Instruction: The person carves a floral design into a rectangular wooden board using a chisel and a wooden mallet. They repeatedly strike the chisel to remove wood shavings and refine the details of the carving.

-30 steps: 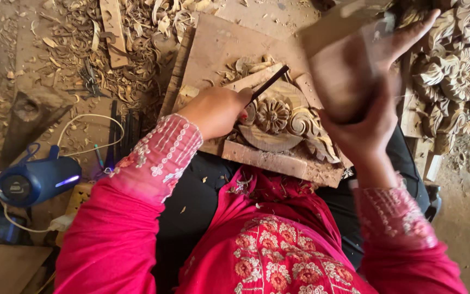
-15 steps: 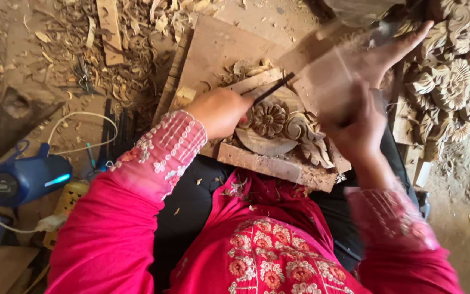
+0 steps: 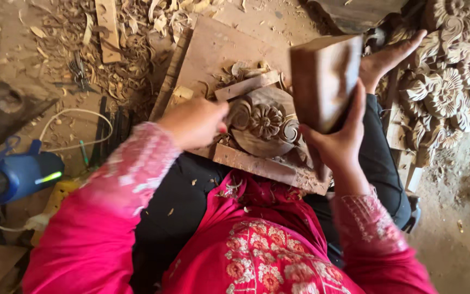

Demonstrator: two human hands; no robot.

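Head view: person seated on the ground, board (image 3: 213, 51) propped against the lap. On the board's near edge lies a carved panel (image 3: 265, 122) with a flower at its centre and scrolls either side. Left hand (image 3: 194, 122) is clenched at the panel's left side, touching it; what it grips is hidden, cannot tell. Right hand (image 3: 338, 144) grasps a wooden block (image 3: 325, 81), held upright above the panel's right end. A bare foot (image 3: 390, 54) rests past the board's far right corner, beside a stack of finished carvings (image 3: 444, 92). Wood shavings (image 3: 131, 32) cover the ground off the board's far left corner. A blue jug (image 3: 14, 177) stands well to the left, near dark tools (image 3: 107, 133).
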